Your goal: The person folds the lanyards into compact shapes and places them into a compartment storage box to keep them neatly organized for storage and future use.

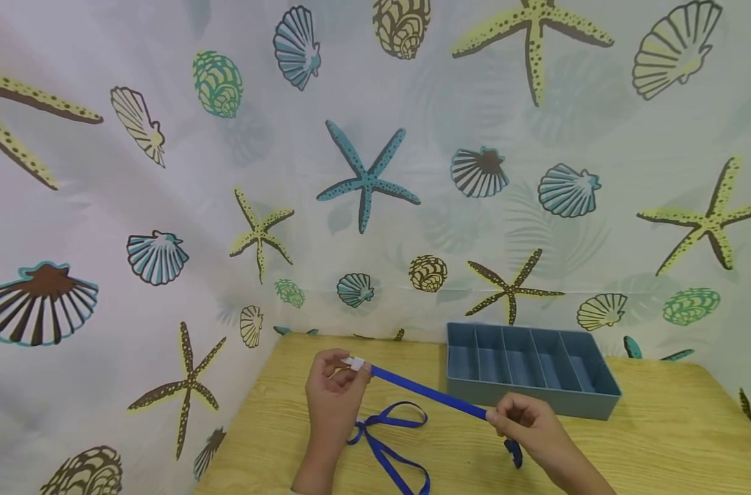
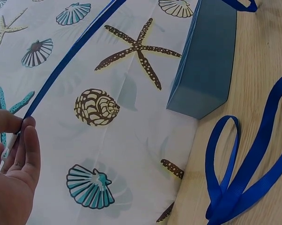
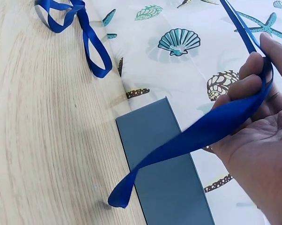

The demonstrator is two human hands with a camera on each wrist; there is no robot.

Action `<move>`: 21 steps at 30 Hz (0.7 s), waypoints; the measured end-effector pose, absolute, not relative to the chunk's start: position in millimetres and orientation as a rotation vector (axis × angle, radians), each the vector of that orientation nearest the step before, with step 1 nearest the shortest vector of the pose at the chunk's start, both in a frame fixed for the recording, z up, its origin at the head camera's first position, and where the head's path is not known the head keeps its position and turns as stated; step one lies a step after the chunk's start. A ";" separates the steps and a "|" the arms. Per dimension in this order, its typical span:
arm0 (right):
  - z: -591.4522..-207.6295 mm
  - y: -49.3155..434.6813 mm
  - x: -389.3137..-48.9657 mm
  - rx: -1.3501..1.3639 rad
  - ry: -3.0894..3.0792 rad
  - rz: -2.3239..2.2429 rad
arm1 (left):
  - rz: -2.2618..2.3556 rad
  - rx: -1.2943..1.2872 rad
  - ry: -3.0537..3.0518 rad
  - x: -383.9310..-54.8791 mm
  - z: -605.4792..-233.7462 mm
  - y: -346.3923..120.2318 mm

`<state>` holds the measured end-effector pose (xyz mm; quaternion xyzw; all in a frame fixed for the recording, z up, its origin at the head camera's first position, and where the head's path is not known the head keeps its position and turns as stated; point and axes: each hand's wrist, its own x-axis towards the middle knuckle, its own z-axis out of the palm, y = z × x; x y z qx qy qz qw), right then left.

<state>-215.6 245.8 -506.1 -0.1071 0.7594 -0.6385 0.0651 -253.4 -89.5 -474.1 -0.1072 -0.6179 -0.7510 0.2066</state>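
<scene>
A flat blue ribbon (image 1: pixel 431 394) is stretched between the two hands above the table. At its left end, the left hand (image 1: pixel 337 399) pinches it beside a small white piece (image 1: pixel 357 364), whose kind is unclear. Thumb and fingers of the right hand (image 1: pixel 536 430) grip the ribbon farther along; in the right wrist view its loose tail (image 3: pixel 202 126) hangs out below that hand, slightly twisted. Another blue ribbon (image 2: pixel 225 208), gathered at a knot with loops spreading from it, lies on the table below and between the hands.
Behind the right hand, a blue-grey tray (image 1: pixel 530 399) with several narrow compartments stands on the light wooden table (image 1: pixel 660 440). A white cloth (image 1: pixel 412 240) printed with shells and starfish hangs along the back and left sides.
</scene>
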 end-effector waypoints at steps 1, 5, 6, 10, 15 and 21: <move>-506.5 247.7 -215.3 -0.319 2.295 -1.922 | -2.085 -0.295 -1.718 -253.7 -474.7 -90.2; -508.7 257.1 -214.8 -0.330 2.289 -1.906 | -2.048 -0.278 -1.709 -254.9 -476.2 -93.5; -509.3 259.7 -214.6 -0.341 2.280 -1.901 | -2.043 -0.278 -1.705 -255.0 -476.2 -94.4; -510.9 271.3 -213.2 -0.388 2.252 -1.879 | -2.029 -0.271 -1.693 -254.8 -475.7 -97.8; -510.3 285.6 -210.9 -0.479 2.220 -1.879 | -2.021 -0.260 -1.677 -255.8 -475.1 -101.8; -506.9 300.1 -208.6 -0.581 2.154 -1.848 | -2.017 -0.247 -1.652 -256.8 -473.7 -105.5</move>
